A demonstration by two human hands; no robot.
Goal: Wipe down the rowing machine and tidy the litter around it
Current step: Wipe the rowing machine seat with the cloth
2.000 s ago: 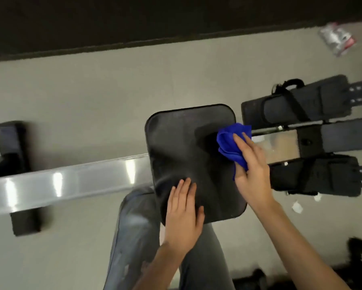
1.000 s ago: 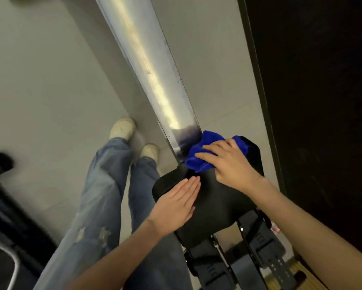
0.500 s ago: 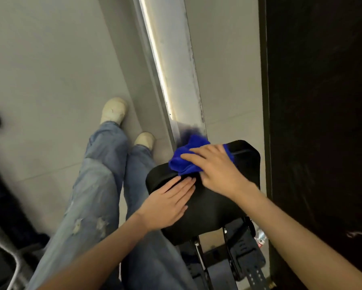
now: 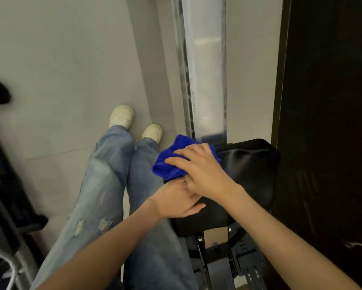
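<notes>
The rowing machine's black seat sits at the near end of its silver rail. My right hand holds a bunched blue cloth against the seat's far left corner, fingers curved over it and thumb tucked beneath. My left hand rests flat on the seat's left edge, its fingertips hidden under my right hand.
Black footrests lie just below the seat. My legs in blue jeans and pale shoes stand left of the rail on grey floor. A dark wall runs along the right. Dark equipment fills the left edge.
My right hand has slid the cloth leftward across the seat's far edge to its left corner, now overlapping my left hand's fingers. The left hand has stayed on the seat.
</notes>
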